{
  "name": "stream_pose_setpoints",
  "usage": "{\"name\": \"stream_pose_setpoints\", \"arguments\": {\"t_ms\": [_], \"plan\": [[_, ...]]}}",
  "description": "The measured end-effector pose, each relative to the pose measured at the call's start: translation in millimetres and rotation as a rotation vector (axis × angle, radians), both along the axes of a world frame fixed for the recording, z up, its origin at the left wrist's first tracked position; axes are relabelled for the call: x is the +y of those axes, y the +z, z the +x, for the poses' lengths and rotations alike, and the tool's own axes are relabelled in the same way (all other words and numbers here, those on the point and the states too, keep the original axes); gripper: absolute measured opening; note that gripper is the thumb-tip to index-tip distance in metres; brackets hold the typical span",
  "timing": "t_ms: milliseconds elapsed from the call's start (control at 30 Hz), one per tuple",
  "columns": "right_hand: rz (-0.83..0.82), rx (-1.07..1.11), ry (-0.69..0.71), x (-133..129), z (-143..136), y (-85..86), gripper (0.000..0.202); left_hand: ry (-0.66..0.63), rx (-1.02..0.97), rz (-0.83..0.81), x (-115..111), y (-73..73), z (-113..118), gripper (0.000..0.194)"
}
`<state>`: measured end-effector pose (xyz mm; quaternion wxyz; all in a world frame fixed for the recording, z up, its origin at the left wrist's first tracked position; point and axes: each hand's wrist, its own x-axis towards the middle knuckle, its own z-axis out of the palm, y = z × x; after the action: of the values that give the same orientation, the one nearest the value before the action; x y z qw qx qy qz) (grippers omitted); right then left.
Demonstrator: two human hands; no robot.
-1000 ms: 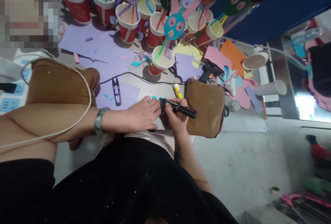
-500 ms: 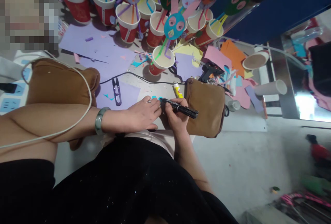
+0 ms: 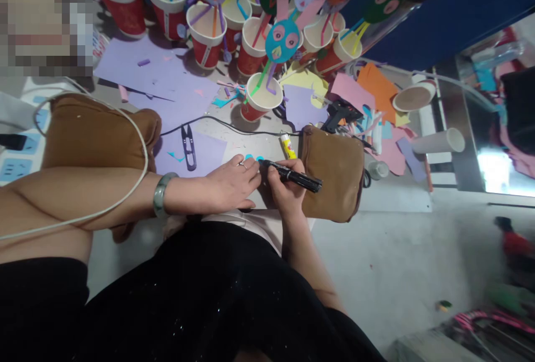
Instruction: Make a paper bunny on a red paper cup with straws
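My right hand (image 3: 287, 186) grips a black marker pen (image 3: 298, 177), its tip pointing left and down at a small blue paper piece (image 3: 259, 159) on the table. My left hand (image 3: 234, 183), with a ring and a bracelet, rests palm down beside the pen tip. Its fingers are slightly bent, with the thumb apart, next to a second blue paper piece (image 3: 249, 157). Whether anything lies under the left fingertips is hidden. Just beyond my right hand lies a yellow glue stick (image 3: 287, 146). Dark thread snips (image 3: 189, 148) rest on purple paper (image 3: 209, 151) to the left.
Brown cushions flank my hands, one at left (image 3: 96, 133) and one at right (image 3: 334, 175). Red-and-white paper cups (image 3: 261, 100) with straw-and-paper animal figures (image 3: 283, 41) stand behind. A glue gun (image 3: 340, 115), coloured paper scraps (image 3: 378, 91) and a white cable (image 3: 140, 133) are around.
The marker's rear end has shifted very slightly to the right and down, together with my right fingers. My left hand stays in the same place.
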<state>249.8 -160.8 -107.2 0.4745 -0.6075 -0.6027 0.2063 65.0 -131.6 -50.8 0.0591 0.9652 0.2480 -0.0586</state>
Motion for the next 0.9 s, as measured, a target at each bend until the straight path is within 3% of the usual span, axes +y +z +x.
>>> {"name": "stream_pose_setpoints", "arguments": {"t_ms": [900], "plan": [[-0.019, -0.058, 0.009, -0.6, 2.0, 3.5, 0.015, 0.012, -0.039, -0.004, 1.3, -3.2, -0.6, 0.061]]}}
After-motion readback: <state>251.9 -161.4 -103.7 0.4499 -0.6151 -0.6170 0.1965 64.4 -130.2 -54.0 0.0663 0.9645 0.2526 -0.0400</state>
